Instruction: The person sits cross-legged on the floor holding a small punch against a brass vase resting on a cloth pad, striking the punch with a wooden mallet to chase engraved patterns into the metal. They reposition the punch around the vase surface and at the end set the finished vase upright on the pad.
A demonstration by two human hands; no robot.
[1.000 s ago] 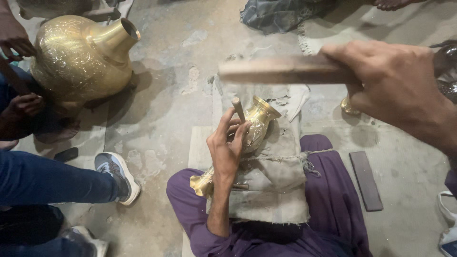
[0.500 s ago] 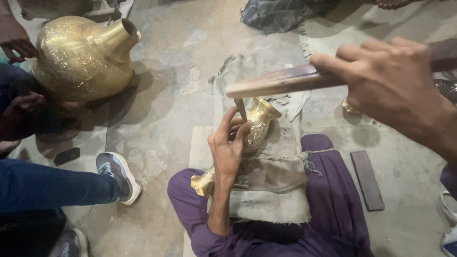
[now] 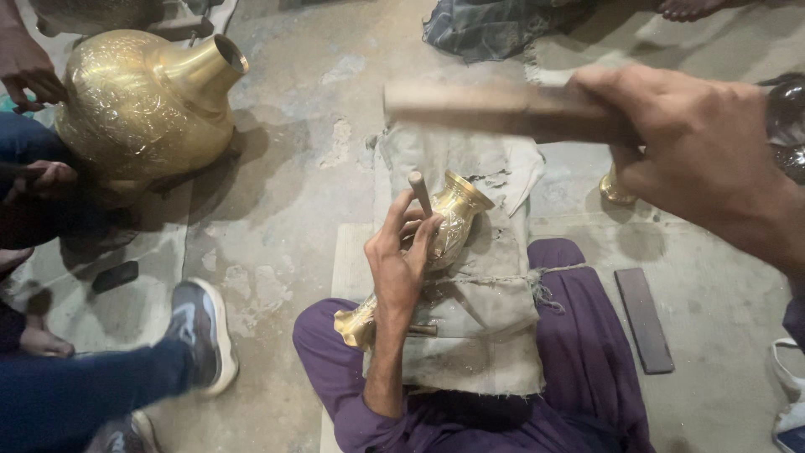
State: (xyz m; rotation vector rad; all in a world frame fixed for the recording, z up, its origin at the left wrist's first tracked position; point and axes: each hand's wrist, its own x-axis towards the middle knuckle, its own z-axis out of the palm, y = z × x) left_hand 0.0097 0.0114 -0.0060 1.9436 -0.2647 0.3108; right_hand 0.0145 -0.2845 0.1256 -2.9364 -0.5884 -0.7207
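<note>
Left hand (image 3: 401,262) pinches chisel (image 3: 418,192) on brass vase (image 3: 449,228); right hand (image 3: 700,147) grips hammer (image 3: 503,109)

Bare concrete floor (image 3: 310,168), stained and patchy.

On it lie a pale mat (image 3: 348,260) under the seated person's legs, a dark flat bar (image 3: 644,320) to the right, a small black block (image 3: 115,276) at left, a crumpled grey cloth (image 3: 478,25) at top, and a grey shoe (image 3: 204,335).

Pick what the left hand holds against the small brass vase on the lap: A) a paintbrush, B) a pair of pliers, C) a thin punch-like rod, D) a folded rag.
C: the left hand pinches a thin rod upright over the small brass vase, while the right hand raises a wooden handle.
</note>
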